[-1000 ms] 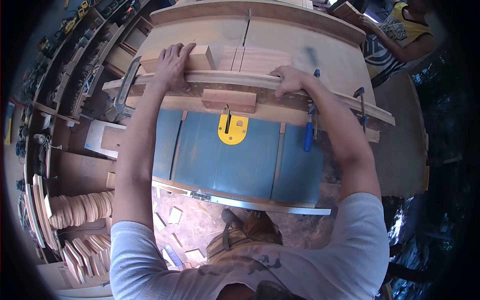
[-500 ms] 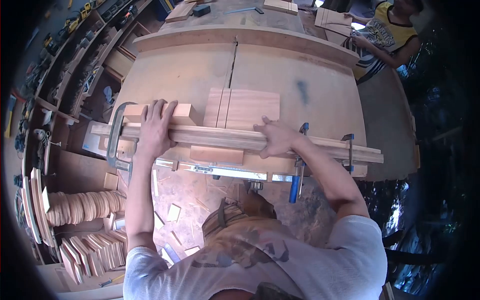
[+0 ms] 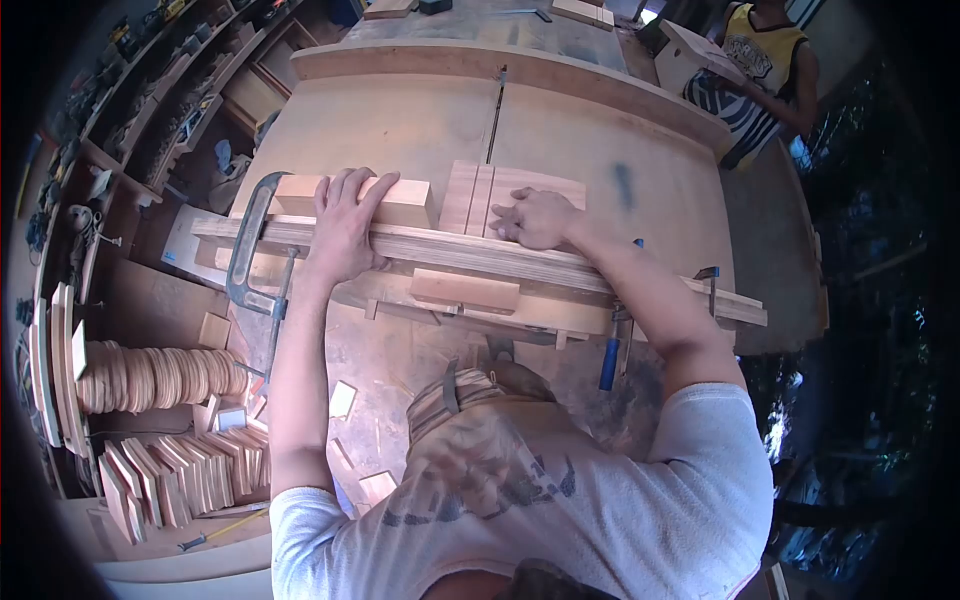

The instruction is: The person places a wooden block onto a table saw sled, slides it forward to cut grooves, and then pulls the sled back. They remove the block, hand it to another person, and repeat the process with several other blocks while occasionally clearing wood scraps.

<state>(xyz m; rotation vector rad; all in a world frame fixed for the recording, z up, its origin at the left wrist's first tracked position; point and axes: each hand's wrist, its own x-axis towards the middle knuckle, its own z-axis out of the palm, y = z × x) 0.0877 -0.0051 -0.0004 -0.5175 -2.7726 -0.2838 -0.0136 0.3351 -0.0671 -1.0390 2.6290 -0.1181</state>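
Observation:
A long laminated wooden fence [image 3: 470, 254] lies across the table sled [image 3: 400, 125], held by a C-clamp [image 3: 243, 245] at its left and blue-handled clamps [image 3: 609, 362] at its right. My left hand [image 3: 345, 225] grips the fence and the wood block [image 3: 408, 203] behind it, fingers over the block's top. My right hand [image 3: 537, 218] rests on the flat board with two grooves [image 3: 462, 195], its fingers spread a little and partly bent. That board lies against the fence's far side. A small block [image 3: 465, 291] sits on the near side.
A tall curved wooden rail [image 3: 500, 62] runs along the sled's far edge. Beyond it at the right, another person [image 3: 765, 60] in a yellow top holds a board. Shelves of tools [image 3: 160, 110] line the left, with stacked wooden pieces [image 3: 180, 480] below.
My right hand has moved off the fence onto the grooved board. My left hand stays at the fence and block. The other person's board has changed its tilt. The camera view has shifted.

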